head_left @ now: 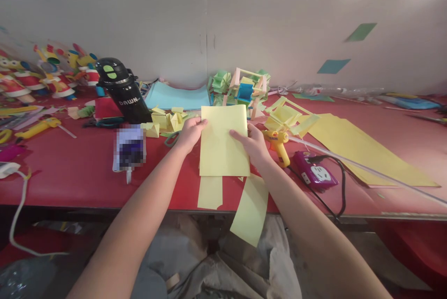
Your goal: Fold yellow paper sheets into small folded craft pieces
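Far left of the frame: painted paper figures [31, 78] line the red surface [70, 173]. Left of centre: a black bottle [123, 90] stands tilted beside small folded yellow pieces [167, 119]. Centre: the left hand [190, 133] pinches the left edge of a pale yellow sheet [223, 143], thumb on top; the right hand [254, 144] grips its right edge likewise. Two yellow strips [244, 206] lie below it, overhanging the surface edge. Right of centre: a yellow glue gun [277, 143], then a purple power socket [314, 175]. Right: a large yellow sheet [363, 150].
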`<action>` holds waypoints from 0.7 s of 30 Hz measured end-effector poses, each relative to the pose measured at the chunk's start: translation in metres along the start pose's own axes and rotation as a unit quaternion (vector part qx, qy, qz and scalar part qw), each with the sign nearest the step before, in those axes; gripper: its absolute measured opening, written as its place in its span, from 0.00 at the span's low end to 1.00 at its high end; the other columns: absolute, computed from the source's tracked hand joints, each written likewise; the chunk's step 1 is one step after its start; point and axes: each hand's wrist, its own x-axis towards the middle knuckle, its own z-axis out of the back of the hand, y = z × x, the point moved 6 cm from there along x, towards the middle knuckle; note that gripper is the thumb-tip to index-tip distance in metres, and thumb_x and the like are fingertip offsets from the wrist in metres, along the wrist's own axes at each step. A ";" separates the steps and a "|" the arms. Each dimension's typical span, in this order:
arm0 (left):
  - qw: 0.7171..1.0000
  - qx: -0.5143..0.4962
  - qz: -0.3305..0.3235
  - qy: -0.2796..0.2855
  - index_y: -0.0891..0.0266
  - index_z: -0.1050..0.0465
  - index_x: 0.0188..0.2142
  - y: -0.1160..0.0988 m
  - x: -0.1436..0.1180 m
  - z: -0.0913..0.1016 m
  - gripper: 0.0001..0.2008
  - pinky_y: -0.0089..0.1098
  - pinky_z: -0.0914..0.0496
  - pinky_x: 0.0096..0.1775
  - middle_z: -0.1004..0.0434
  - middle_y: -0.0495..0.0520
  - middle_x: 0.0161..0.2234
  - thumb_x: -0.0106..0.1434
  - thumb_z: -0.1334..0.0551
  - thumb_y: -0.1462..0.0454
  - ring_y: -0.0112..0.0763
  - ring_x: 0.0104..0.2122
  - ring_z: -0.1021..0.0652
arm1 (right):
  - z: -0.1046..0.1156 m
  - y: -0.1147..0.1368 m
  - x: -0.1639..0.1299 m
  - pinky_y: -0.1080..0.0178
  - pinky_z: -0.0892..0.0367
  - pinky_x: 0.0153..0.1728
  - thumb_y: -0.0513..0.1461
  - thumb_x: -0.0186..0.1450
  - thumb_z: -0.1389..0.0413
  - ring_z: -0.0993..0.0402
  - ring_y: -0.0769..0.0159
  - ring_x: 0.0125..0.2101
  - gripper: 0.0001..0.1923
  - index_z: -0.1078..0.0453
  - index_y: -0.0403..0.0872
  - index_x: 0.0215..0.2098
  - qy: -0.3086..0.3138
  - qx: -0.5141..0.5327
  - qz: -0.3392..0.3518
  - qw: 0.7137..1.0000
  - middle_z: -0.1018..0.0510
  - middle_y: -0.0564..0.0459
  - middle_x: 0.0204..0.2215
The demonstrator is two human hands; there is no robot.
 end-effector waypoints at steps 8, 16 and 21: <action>1.000 0.012 -0.006 -0.004 0.64 0.23 0.32 0.001 0.002 0.001 0.15 0.36 0.30 0.39 0.21 0.52 0.27 0.55 0.32 0.54 0.37 0.31 0.22 | 0.000 0.001 -0.001 0.49 0.24 0.40 0.48 0.50 0.31 0.20 0.51 0.39 0.23 0.30 0.49 0.40 -0.004 -0.005 0.000 1.000 0.18 0.46 0.41; 0.999 0.047 -0.016 -0.018 0.62 0.26 0.28 0.005 0.005 0.006 0.12 0.37 0.30 0.39 0.23 0.52 0.27 0.57 0.34 0.54 0.39 0.33 0.23 | 0.001 -0.004 0.001 0.50 0.24 0.40 0.49 0.51 0.32 0.20 0.51 0.40 0.23 0.29 0.49 0.40 -0.002 0.018 -0.010 1.000 0.18 0.47 0.40; 0.998 0.050 -0.027 -0.020 0.61 0.25 0.28 0.006 0.007 0.009 0.13 0.37 0.30 0.39 0.23 0.52 0.26 0.57 0.34 0.54 0.39 0.33 0.23 | 0.001 -0.004 0.002 0.51 0.24 0.41 0.51 0.53 0.33 0.20 0.52 0.39 0.20 0.29 0.50 0.39 0.004 0.023 -0.008 1.000 0.18 0.48 0.39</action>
